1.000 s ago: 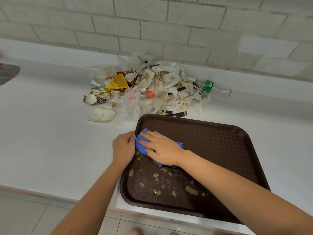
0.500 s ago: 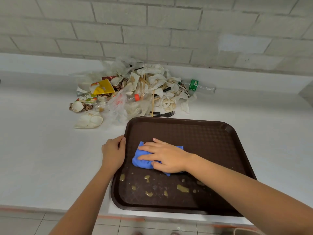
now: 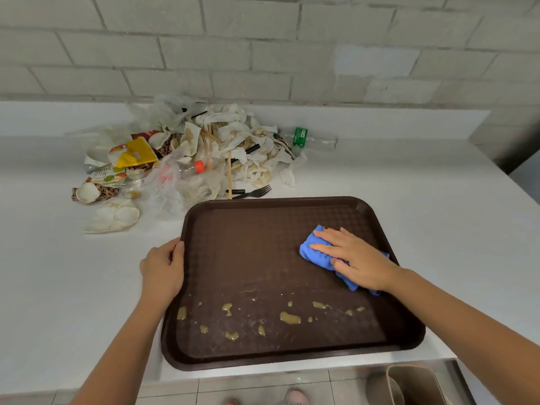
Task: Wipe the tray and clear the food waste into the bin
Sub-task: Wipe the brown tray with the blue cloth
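Right hand (image 3: 355,257), fingers flat on the blue cloth (image 3: 317,251), has swept from the tray (image 3: 263,361)'s left to right; left hand (image 3: 162,268) grips the rim; near-edge sauce spots (image 3: 289,318) unwiped.

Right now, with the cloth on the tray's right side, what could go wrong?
The tray lies close to the front edge of the counter; a hard pull could slide it off, though the left hand grips its left rim. The yellowish smears sit along the near side; dragging the blue cloth under the right hand through them may spread them.
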Demonstrator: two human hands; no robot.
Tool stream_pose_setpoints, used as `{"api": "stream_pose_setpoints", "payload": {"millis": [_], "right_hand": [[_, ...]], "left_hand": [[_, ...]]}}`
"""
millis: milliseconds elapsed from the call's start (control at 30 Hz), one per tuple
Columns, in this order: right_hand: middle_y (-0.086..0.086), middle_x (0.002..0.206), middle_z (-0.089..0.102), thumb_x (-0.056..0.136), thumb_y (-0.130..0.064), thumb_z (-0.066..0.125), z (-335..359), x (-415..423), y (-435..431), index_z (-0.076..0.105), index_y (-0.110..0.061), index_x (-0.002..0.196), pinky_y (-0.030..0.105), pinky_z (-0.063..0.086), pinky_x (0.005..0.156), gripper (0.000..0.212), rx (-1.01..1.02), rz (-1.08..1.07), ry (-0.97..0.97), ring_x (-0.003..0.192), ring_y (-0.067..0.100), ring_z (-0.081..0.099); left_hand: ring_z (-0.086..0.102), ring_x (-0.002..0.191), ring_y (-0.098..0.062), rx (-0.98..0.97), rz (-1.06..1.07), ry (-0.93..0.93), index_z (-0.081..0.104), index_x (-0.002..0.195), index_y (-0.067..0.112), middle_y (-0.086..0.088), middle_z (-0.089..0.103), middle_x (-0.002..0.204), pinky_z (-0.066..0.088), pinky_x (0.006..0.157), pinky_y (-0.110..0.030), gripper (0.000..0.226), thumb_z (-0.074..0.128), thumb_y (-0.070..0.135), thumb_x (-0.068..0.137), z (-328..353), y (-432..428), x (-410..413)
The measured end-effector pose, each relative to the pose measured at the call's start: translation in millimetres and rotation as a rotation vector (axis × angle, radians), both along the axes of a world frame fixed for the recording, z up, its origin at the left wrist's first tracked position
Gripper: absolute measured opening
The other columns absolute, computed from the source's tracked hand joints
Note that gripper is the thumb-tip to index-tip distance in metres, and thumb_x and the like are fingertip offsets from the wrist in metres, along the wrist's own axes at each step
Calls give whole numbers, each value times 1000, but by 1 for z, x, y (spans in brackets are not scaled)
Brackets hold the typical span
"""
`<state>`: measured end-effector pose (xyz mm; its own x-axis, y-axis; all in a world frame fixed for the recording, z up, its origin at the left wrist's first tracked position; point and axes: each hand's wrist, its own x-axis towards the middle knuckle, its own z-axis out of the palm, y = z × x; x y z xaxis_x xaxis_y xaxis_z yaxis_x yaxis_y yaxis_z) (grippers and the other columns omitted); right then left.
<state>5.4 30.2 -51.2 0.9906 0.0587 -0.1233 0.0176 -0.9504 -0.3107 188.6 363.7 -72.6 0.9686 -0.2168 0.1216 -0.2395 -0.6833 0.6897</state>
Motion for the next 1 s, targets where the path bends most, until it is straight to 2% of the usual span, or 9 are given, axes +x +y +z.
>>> {"api": "stream_pose_setpoints", "payload": {"millis": [100,167,300,400,533,667,800,900,1000], "right_hand": [[-7,159,10,94,-40,16,-4,-19,-8,22,-33,148,28,-1,119,55,-62,-135,21,147,11,6],[-6,159,2,88,-48,4,-7,-31,-5,11,-29,150,23,-4,116,65,-69,-205,40,147,12,1],[-8,155,-10,82,-49,-3,-9,-52,11,-5,-22,147,18,-10,112,71,-50,-342,38,147,15,-6],[-3,158,-12,86,-50,-2,-15,-67,24,-11,-20,146,20,-10,112,68,-69,-442,61,146,15,-11],[-8,151,-24,73,-74,-22,-15,-87,33,-19,-27,140,20,-9,111,81,-58,-435,95,141,10,-20],[-11,151,-22,88,-67,12,2,-85,14,-15,-36,140,21,-3,113,66,-116,-355,147,143,9,-15],[-11,156,-19,79,-77,-7,-8,-83,21,-9,-35,145,25,-5,118,78,-32,-318,94,144,8,-19],[-13,155,-19,81,-74,-6,-13,-78,40,-7,-37,145,23,-8,114,75,13,-384,48,143,6,-22],[-11,156,-17,83,-70,-6,-15,-64,63,-5,-39,145,27,-6,115,70,42,-388,30,144,11,-21]], "left_hand": [[50,67,-24,-19,15,18,69,95,7,-10,64,75,33,74,-30,33,40,20,99,1,-2,-3],[49,66,-23,-34,15,32,68,89,12,-10,63,74,33,73,-30,31,41,20,99,2,-2,-4],[48,65,-27,-48,17,45,55,77,22,-17,61,72,37,69,-33,25,41,19,98,3,-3,-5],[53,68,-32,-56,27,52,65,81,11,-21,64,75,40,71,-36,30,42,19,98,3,-3,-5],[53,68,-29,-59,22,51,68,92,5,-20,66,78,40,71,-35,32,41,20,99,2,-3,-5],[58,71,-33,-66,11,56,70,96,13,-17,67,77,41,70,-33,31,40,23,99,0,-2,-4],[59,69,-32,-59,8,44,69,94,12,-17,66,74,43,71,-37,31,40,23,99,0,-1,-4],[60,71,-31,-66,17,52,69,93,13,-14,67,74,44,73,-37,31,40,23,99,1,-1,-4],[58,72,-27,-87,34,65,70,95,14,-10,67,78,45,79,-38,31,40,23,99,2,-2,-6]]}}
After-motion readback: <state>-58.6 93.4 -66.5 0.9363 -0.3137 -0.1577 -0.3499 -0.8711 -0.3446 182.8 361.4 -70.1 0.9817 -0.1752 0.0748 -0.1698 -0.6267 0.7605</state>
